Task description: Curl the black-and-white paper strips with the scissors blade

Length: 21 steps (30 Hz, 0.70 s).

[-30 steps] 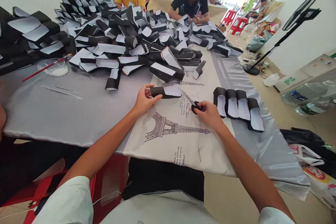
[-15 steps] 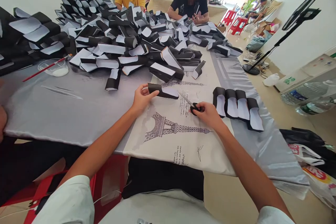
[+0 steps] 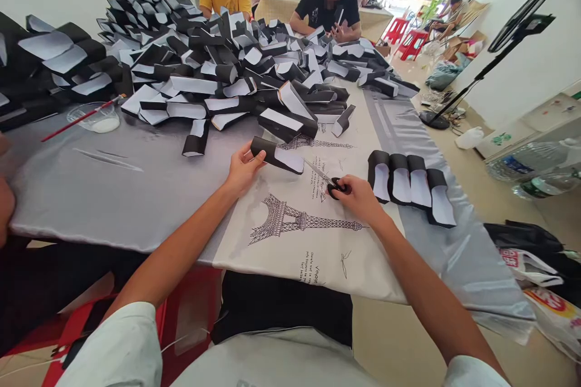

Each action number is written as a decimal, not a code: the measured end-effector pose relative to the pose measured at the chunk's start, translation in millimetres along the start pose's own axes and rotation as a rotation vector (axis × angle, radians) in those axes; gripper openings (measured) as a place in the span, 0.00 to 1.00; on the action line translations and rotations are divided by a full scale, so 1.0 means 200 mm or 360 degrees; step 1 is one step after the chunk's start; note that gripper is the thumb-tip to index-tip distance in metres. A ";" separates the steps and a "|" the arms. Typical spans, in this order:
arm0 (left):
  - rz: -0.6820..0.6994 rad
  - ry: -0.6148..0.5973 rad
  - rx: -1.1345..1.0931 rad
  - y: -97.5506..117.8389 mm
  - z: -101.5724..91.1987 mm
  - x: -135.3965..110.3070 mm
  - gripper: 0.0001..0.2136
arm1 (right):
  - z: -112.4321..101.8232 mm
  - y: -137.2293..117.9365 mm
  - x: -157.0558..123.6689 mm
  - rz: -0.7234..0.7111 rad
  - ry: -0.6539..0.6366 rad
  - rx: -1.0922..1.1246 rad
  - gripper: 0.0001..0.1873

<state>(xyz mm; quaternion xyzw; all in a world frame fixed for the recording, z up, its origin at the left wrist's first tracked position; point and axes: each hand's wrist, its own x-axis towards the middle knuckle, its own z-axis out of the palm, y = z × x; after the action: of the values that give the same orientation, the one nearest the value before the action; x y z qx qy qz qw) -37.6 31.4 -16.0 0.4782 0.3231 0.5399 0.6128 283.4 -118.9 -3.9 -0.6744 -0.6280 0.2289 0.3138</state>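
My left hand (image 3: 242, 167) pinches the black end of a folded black-and-white paper piece (image 3: 276, 155) and holds it tilted just above the table. My right hand (image 3: 358, 195) grips black-handled scissors (image 3: 327, 180); their blades point up-left and reach the white end of that piece. To the right of my right hand lies a neat row of several folded pieces (image 3: 411, 184), overlapping one another. All of this is over a cloth printed with an Eiffel Tower drawing (image 3: 295, 221).
A large heap of folded black-and-white pieces (image 3: 218, 66) fills the far half of the table. A clear bowl of white paste with a red brush (image 3: 93, 116) stands at left. Two people sit across the table. A fan on a stand (image 3: 503, 42) stands at right, with bags on the floor.
My left hand has lifted and tilted the folded piece, raising its black end. The scissors have shifted slightly up-left toward its white end.
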 end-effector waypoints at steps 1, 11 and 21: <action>0.0005 -0.0002 -0.0008 0.00 0.00 0.00 0.31 | 0.00 0.00 0.00 0.0018 0.0016 0.0009 0.17; -0.0037 -0.0021 -0.0040 0.01 0.00 0.00 0.28 | 0.00 0.00 0.00 -0.0130 -0.0111 -0.0027 0.15; -0.0115 0.0008 -0.0058 0.03 0.01 -0.01 0.22 | 0.02 -0.02 -0.01 -0.0116 -0.0054 -0.0024 0.18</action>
<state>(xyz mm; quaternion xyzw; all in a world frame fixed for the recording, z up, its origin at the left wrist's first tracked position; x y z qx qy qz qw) -37.5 29.0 -9.4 0.4537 0.3318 0.5244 0.6396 277.5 -121.3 -4.2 -0.6493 -0.6591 0.2240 0.3062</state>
